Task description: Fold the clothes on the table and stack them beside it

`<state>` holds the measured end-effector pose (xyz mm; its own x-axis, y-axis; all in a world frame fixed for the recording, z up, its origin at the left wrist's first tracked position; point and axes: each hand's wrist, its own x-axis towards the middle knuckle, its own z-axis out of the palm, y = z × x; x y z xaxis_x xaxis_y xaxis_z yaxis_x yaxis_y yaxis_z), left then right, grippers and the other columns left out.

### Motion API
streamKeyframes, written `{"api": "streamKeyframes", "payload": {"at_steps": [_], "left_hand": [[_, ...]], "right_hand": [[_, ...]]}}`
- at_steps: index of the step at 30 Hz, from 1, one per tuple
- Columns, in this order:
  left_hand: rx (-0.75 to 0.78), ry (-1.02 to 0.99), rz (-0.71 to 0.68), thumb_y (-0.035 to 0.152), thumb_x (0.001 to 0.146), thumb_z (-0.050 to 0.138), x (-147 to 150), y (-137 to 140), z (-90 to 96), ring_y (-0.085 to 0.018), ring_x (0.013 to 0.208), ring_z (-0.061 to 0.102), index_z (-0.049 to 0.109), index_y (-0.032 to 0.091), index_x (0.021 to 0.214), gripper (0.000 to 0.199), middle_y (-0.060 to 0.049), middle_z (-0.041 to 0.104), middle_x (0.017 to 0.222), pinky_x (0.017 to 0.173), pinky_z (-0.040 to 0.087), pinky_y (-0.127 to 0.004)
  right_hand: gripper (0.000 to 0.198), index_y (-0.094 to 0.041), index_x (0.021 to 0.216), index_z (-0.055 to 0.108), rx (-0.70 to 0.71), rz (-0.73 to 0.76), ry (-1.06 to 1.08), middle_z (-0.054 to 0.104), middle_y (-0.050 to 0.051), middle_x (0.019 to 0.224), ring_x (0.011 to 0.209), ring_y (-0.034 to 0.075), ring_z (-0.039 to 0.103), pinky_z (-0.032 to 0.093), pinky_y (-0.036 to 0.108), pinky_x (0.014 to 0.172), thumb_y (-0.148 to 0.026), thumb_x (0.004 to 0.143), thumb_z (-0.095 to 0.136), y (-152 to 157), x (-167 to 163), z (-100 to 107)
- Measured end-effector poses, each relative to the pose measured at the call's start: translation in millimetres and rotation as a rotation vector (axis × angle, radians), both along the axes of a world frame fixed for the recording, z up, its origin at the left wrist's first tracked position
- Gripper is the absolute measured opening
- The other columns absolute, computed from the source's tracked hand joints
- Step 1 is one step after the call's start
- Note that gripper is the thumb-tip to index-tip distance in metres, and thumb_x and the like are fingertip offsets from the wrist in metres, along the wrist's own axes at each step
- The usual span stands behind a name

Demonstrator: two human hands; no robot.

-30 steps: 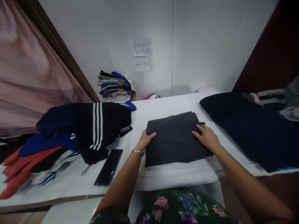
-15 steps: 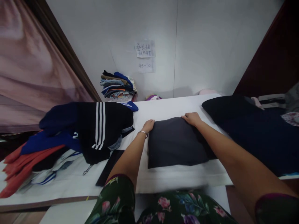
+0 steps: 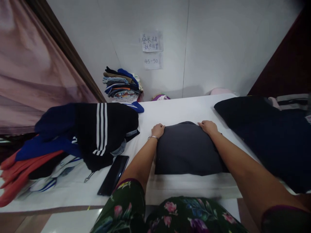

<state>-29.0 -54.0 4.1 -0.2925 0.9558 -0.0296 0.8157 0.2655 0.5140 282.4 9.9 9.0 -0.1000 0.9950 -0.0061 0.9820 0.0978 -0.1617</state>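
A dark grey folded garment (image 3: 187, 150) lies flat on the white table in front of me; its kind cannot be made out. My left hand (image 3: 158, 130), with a bracelet at the wrist, is closed on its far left corner. At the far right corner my right hand (image 3: 208, 127) has its fingers closed on the cloth edge. Between both hands the far edge bulges up slightly. Part of the garment's right side is hidden under my right forearm.
Left on the white table (image 3: 167, 111) is a heap of clothes with a black striped garment (image 3: 116, 126); a black phone-like slab (image 3: 113, 174) lies by my left arm. Dark clothing (image 3: 262, 132) covers the right side. Behind stand a folded clothes stack (image 3: 122, 84) and a wall with paper notes (image 3: 152, 42).
Both hands have shifted slightly right along the garment's far edge. That edge now looks more rounded and raised in the middle. The camera view has also shifted a little.
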Motion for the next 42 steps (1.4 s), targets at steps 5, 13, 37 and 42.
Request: {"api": "streamKeyframes", "payload": {"at_steps": [5,13,37,42], "left_hand": [[0.18,-0.053,-0.061,0.029,0.092,0.047,6,-36,17.2,-0.018,0.115,0.055,0.064,0.017,0.113,0.029,-0.008,0.063,0.123,0.101,0.039,-0.027],[0.367,0.01,-0.589,0.048,0.083,0.061,23,-176,13.6,-0.026,0.139,0.032,0.05,0.023,0.134,0.058,-0.01,0.043,0.146,0.116,0.02,-0.046],[0.23,0.305,-0.604,-0.012,0.056,0.035,39,-217,-20.7,-0.019,0.146,0.009,0.04,0.017,0.141,0.09,-0.006,0.031,0.154,0.112,0.036,-0.04],[0.252,0.242,-0.678,-0.002,0.067,0.047,28,-222,-12.2,-0.025,0.146,0.012,0.038,0.017,0.143,0.079,-0.009,0.03,0.154,0.113,0.031,-0.049]], "right_hand": [[0.049,-0.017,0.094,0.073,0.016,-0.007,0.136,0.072,0.014,0.1,0.096,0.025,0.063,0.043,0.03,0.074,-0.048,0.093,0.035,0,5,1],[0.048,-0.015,0.125,0.059,0.219,0.126,0.522,0.061,0.009,0.128,0.118,0.021,0.054,0.041,0.032,0.099,-0.044,0.094,0.035,-46,32,33],[0.075,-0.029,0.139,0.046,0.383,0.607,0.026,0.041,0.004,0.149,0.14,0.024,0.032,0.034,0.049,0.105,0.002,0.071,0.041,-165,107,-45],[0.081,-0.027,0.144,0.039,0.349,0.576,-0.004,0.037,0.006,0.151,0.143,0.025,0.024,0.026,0.055,0.109,0.002,0.068,0.041,-187,109,-44]]}}
